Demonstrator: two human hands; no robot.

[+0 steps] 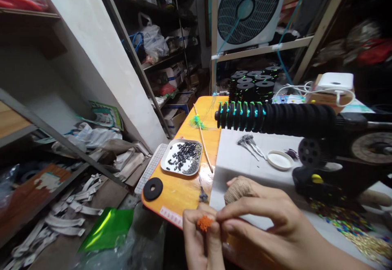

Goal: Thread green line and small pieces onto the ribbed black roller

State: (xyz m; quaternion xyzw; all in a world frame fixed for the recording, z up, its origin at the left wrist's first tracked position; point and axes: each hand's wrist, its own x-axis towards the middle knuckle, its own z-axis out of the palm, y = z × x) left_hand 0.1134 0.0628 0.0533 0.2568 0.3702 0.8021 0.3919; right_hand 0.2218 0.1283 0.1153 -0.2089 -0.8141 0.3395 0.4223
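Low in the head view, my left hand [200, 243] is closed on a small orange tuft [204, 223], its fingers and thumb wrapped round the base. Beside the tuft, my right hand [266, 217] has thumb and forefinger pinched together; whatever is between them is too small or hidden to name. Tan wrapping [238, 191] covers one of its fingers. Just beyond the hands, a grey tufted bundle [203, 195] lies on the orange tabletop [174, 186]. A white tray [163, 164] of small black cylinders and metal bits stands farther off.
Black discs on a long horizontal roll [275, 117] carry green and teal strands. A loose black ring [153, 189] rests at the table corner, near a thin stick [203, 143]. Grey bundles [249, 144] and a white lid [279, 160] lie on white paper. Loose coloured pieces [352, 231] spread right.
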